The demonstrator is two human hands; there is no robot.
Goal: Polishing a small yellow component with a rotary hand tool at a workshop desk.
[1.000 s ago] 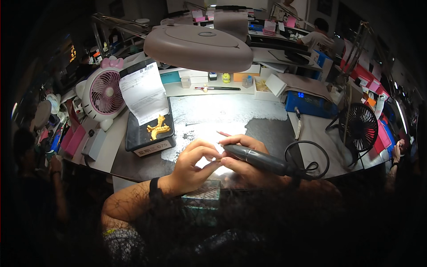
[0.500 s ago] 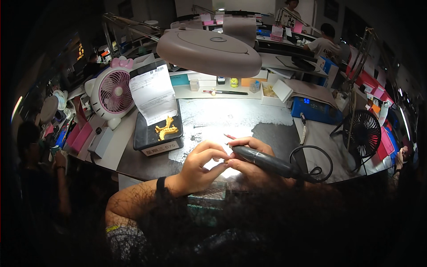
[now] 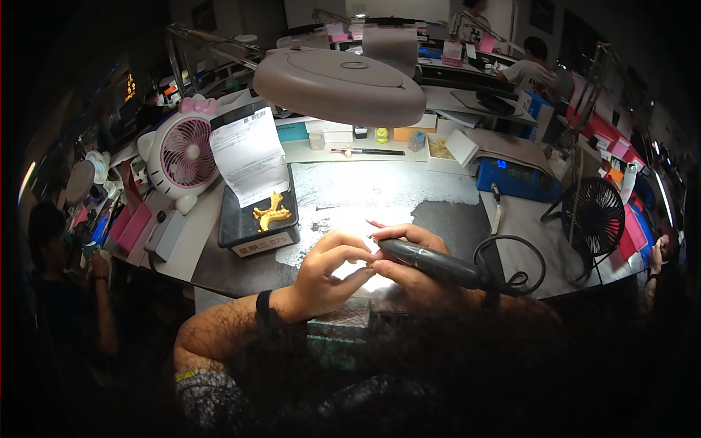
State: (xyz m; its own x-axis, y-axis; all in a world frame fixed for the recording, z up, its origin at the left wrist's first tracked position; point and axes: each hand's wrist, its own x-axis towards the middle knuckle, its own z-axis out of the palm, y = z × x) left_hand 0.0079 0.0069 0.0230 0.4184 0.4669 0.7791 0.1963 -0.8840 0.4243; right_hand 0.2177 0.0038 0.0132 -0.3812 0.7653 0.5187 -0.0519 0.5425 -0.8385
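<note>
Right hand grips one handpiece; left hand pinches one tiny piece, shape unclear.

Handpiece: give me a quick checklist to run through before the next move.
1. Dark handpiece held in the right hand: ok.
2. Left hand steadying a small piece securely: cannot tell, too little shows at the fingertips.
3. Handpiece tip clear of the left fingers: cannot tell, too small to judge.
4. Cable looped off to the right, away from the left hand: ok.
5. Blue box with its display lit: ok.
6. Yellow material in the black tray: ok.
</note>
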